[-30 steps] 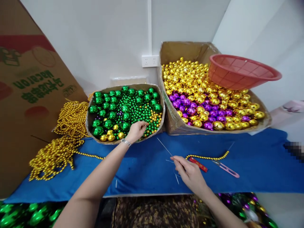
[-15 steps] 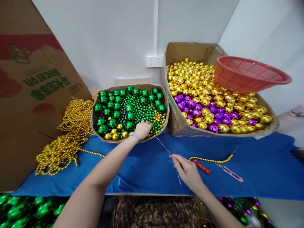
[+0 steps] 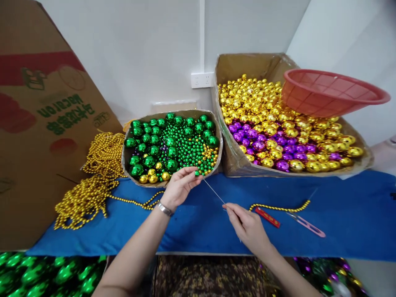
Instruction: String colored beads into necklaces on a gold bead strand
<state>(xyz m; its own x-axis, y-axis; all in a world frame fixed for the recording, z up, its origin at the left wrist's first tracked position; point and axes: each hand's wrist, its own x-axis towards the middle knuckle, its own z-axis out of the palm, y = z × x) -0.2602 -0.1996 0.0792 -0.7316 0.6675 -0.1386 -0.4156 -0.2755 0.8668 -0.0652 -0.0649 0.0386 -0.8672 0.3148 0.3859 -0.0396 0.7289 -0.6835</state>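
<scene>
Between the thumb and fingers of my left hand [image 3: 181,186] is a small green bead [image 3: 196,173], just at the front rim of a box [image 3: 220,154] of green, gold and purple beads. My right hand [image 3: 246,225] pinches a long thin needle [image 3: 214,192], whose far tip points up and left, close to the bead. Whether the tip touches the bead I cannot tell. Thread at the right hand is mostly hidden. Near that hand lie a red packet [image 3: 267,217], a gold bead string [image 3: 280,207] and pink-handled snips [image 3: 307,225].
A large box [image 3: 236,159] of gold and purple balls stands at the right, with a red plastic basket [image 3: 334,97] on top. Gold bead strands [image 3: 82,202] are heaped at the left beside a tall carton [image 3: 27,165]. Blue cloth [image 3: 198,231] covers the table.
My left hand has come up out of the bead box toward me, now with a green bead in its fingers. My right hand still holds the needle in nearly the same place.
</scene>
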